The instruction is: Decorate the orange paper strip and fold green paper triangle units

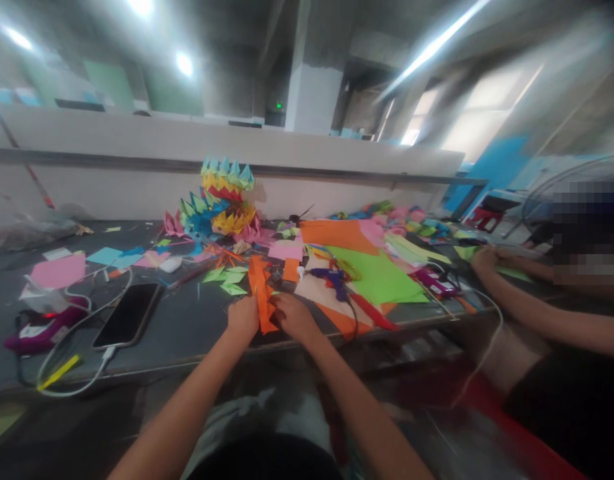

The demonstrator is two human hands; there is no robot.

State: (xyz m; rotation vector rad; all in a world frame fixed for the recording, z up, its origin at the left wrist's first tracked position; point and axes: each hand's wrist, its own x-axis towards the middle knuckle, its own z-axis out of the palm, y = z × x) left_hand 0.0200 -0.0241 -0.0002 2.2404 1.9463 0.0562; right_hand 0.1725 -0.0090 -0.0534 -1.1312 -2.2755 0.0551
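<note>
Work surface, viewed through my head camera, largest item to smallest. The dark table (187, 320) spans the view. At its right end, another person's forearm (547, 320) reaches over the edge. A bright green sheet (381, 280) overlaps an orange sheet (337, 237) right of centre. Toward the back stands a multicoloured folded-paper model (219, 207), ringed with points. A phone (128, 315), cable attached, lies to my left, beside a purple power strip (47, 330). My right hand (293, 318) is curled, its fingertips at the right edge of the orange paper strip (261, 287); blur prevents me from telling how firmly they close. My left hand (243, 318) pinches the strip's left edge, fingers pressed together. The strip thus lies between both hands near the table's front edge, its upper part extending beyond the fingers and its lower end slightly below them. A blue glue gun (331, 277) rests on the papers to the right; small green paper pieces (231, 279) lie just left of the strip.
</note>
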